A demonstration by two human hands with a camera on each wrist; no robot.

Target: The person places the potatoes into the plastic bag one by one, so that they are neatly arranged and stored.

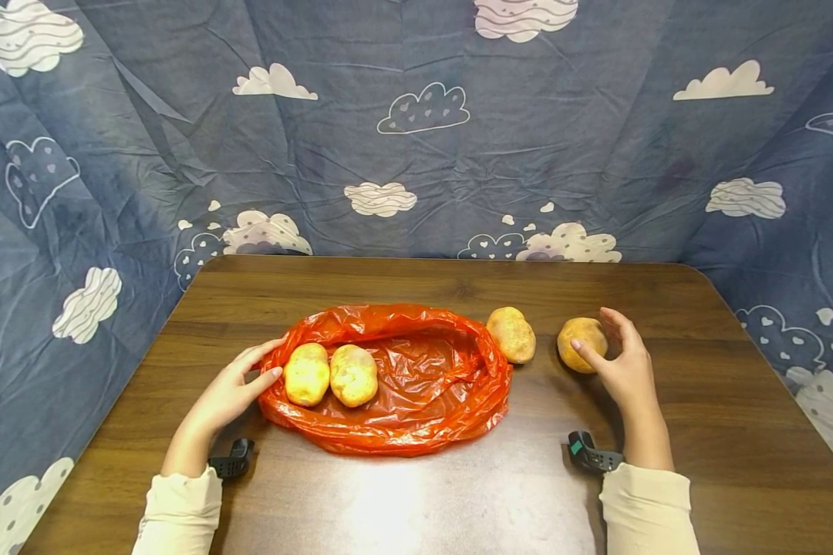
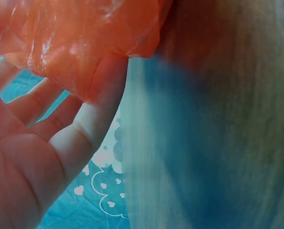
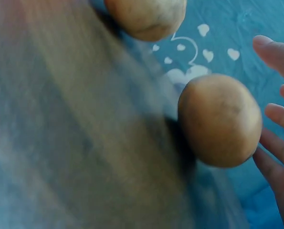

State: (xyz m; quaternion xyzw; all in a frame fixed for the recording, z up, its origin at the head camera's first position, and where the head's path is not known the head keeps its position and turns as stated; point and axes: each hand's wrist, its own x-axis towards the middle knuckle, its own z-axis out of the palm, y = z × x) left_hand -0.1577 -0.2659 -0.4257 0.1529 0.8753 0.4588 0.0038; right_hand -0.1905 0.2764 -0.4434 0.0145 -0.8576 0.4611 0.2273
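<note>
A red plastic bag (image 1: 416, 443) lies with its mouth spread wide and its rim rolled. Two potatoes, a left one (image 1: 307, 375) and a right one (image 1: 353, 376), are in its left part. My left hand (image 1: 239, 385) rests at the bag's left rim, fingers fairly straight and spread; in the left wrist view, red plastic (image 2: 84, 38) hides the fingertips. My right hand (image 1: 625, 370) reaches around a potato (image 1: 581, 344) on the table, thumb in front and fingers to its right. The right wrist view shows the fingers spread beside this potato (image 3: 220, 121), not wrapped around it.
Another potato (image 1: 511, 335) sits against the bag's right rim, between bag and right hand. The brown wooden table (image 1: 722, 432) has rounded far corners. A blue cloth with cloud prints (image 1: 416, 169) hangs behind it. Black wrist cameras (image 1: 593, 455) hang inside the wrists.
</note>
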